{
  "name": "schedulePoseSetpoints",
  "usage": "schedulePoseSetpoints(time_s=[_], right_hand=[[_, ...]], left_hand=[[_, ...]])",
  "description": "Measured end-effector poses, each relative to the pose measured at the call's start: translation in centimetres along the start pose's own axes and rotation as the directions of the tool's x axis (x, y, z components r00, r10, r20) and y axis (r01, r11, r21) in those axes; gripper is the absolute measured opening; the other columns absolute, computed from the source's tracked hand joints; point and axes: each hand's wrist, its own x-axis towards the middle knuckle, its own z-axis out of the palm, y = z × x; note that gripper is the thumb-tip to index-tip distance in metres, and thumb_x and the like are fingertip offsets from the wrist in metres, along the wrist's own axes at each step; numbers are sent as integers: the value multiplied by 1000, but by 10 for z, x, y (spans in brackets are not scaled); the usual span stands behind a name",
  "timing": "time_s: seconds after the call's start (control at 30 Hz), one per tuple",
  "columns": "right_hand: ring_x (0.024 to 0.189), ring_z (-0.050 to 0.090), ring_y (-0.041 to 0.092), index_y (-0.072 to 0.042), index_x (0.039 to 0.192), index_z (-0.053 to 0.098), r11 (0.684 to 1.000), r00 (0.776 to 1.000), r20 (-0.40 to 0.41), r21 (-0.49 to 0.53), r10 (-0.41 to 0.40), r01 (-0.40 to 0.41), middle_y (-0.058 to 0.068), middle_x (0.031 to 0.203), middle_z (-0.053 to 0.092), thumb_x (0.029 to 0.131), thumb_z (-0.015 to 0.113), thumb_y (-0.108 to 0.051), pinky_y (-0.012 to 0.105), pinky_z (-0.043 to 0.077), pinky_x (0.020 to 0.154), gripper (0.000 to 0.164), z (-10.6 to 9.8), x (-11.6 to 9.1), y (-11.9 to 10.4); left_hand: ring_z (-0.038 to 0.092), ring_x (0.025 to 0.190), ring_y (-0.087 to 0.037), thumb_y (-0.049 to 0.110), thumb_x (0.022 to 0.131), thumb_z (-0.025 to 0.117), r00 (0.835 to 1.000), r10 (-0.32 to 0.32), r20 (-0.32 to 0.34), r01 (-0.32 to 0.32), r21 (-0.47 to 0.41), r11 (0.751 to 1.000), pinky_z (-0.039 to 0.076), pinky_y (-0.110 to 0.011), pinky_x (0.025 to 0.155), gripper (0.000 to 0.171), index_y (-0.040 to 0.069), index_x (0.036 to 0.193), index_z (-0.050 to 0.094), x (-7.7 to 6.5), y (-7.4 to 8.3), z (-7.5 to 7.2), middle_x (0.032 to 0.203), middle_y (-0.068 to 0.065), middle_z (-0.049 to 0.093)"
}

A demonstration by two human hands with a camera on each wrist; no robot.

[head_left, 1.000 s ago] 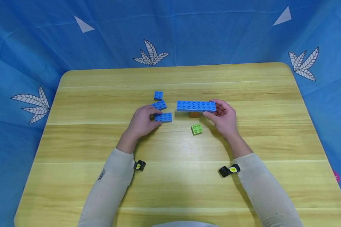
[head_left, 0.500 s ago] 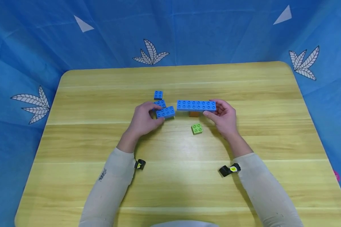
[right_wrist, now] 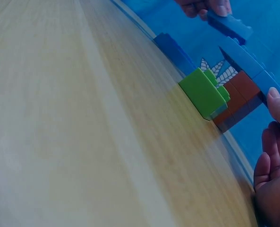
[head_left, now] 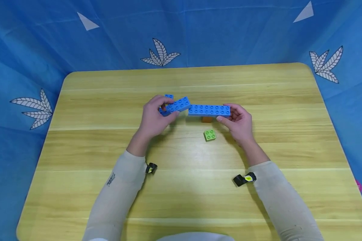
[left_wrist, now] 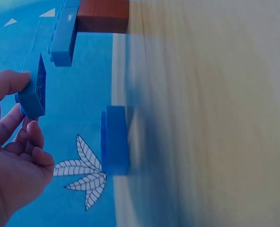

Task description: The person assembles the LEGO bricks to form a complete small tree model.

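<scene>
My left hand (head_left: pixel 157 115) pinches a blue eight-stud toy brick (head_left: pixel 180 104) between thumb and fingers, raised off the table and slanting up to the right. Its right end lies right at the left end of a long blue row of two bricks (head_left: pixel 209 110). That row lies flat across a brown brick stack (right_wrist: pixel 236 97), sticking out on both sides. Thumb in front and fingers behind, my right hand (head_left: pixel 239 125) holds the row's right end. In the left wrist view the pinched brick (left_wrist: pixel 35 97) shows its hollow underside. A green four-stud brick (head_left: pixel 209 135) sits in front of the stack.
On the wooden table (head_left: pixel 184 187), another blue brick (head_left: pixel 163 112) is partly covered by my left hand. Behind it lies a small blue brick (head_left: pixel 169 96). A blue patterned cloth (head_left: pixel 217 36) hangs behind the table.
My left hand has lifted the blue brick from the table and carried it away from me and rightward to the row's left end, turning it aslant. The right hand keeps its hold on the row.
</scene>
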Motion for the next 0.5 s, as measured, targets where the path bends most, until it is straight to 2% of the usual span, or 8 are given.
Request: schedulePoseSetpoints(time_s=[0.2,0.4,0.5], right_hand=[[87,62,19,4,119,66,1000,1000,-5,24,2,-2,10,99,68,82,77,10,23,52,75,38,0,0,0],[87,62,19,4,119,66,999,1000,-7,35,2,-2,10,100,68,82,76,11,24,52,75,39,0,1,0],[87,62,19,5,119,66,999,1000,-8,45,4,-4,10,100,68,81,76,12,23,52,74,40,0,1,0]], left_hand=[[51,82,-20,14,83,82,998,36,46,-35,-29,999,41,-32,69,32,4,111,72,8,11,9,103,-4,62],[54,87,-29,15,84,82,992,73,98,-68,-49,996,44,-36,69,33,4,113,72,16,18,20,106,-4,63],[54,90,-27,16,85,82,989,75,128,-71,-36,997,44,-37,70,33,5,115,72,19,22,24,109,-3,64]])
